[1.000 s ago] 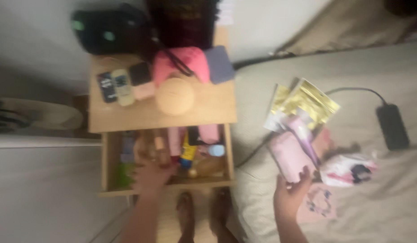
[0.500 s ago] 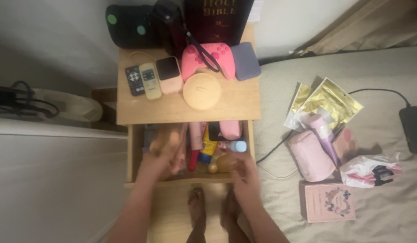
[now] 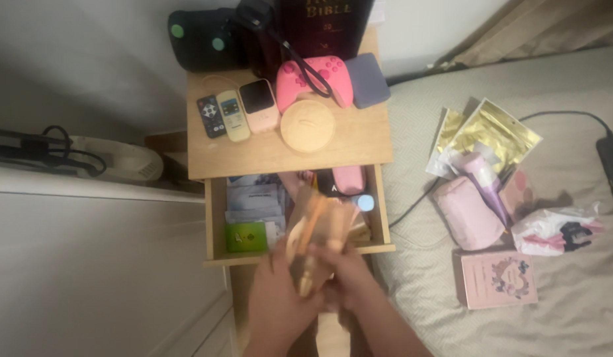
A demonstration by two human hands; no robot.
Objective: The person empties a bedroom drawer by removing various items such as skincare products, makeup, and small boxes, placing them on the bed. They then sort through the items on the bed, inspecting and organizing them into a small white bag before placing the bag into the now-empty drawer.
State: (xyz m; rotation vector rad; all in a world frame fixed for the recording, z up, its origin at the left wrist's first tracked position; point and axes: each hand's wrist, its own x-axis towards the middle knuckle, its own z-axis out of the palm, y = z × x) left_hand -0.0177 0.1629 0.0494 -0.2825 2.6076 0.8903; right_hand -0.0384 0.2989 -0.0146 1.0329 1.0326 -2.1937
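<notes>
my left hand (image 3: 276, 291) and right hand (image 3: 349, 281) both closed around a blurry tan bundle (image 3: 316, 241), held over the front edge of the open drawer (image 3: 215, 225), pink controller (image 3: 314, 78) at 12 o'clock on the table (image 3: 359, 142)

Both my hands close around a blurred tan bundle (image 3: 317, 238) over the near edge of the open drawer (image 3: 217, 225), my left hand (image 3: 276, 291) under it and my right hand (image 3: 349, 281) touching its right side. What the bundle is, I cannot tell. Inside the drawer lie a green packet (image 3: 246, 236) at left and a pink case (image 3: 349, 179) at far right. On the nightstand top (image 3: 359, 142), farther off, sit a round wooden lid (image 3: 308, 125) and a pink game controller (image 3: 313, 78).
</notes>
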